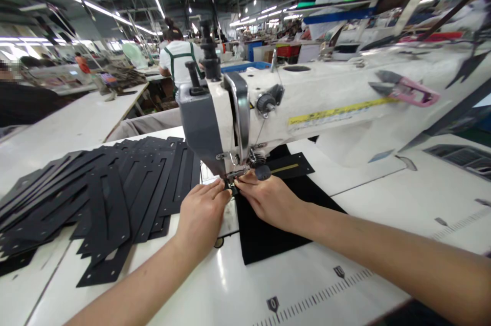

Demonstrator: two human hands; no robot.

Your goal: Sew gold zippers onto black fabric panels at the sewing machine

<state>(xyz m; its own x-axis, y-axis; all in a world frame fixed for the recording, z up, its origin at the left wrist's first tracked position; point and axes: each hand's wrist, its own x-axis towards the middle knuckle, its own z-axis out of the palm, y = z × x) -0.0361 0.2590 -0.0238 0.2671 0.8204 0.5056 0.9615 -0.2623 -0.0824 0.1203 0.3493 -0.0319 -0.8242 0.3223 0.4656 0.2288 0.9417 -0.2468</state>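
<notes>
A white industrial sewing machine (307,95) stands across the table, its needle and presser foot (235,177) at the centre. A black fabric piece (264,229) lies under the foot and runs toward me. My left hand (201,216) is curled, its fingertips pinching at the fabric edge just left of the foot. My right hand (268,198) lies on the black fabric right of the foot, with its fingers pressed together at the needle area. A second black piece with a yellow line (289,166) lies behind the foot.
A spread pile of black cut-out pieces (99,193) covers the table's left side. Pink thread snips (406,89) rest on the machine arm. A printed ruler scale (307,305) runs along the near table edge. Another worker (178,60) stands with their back turned at far benches.
</notes>
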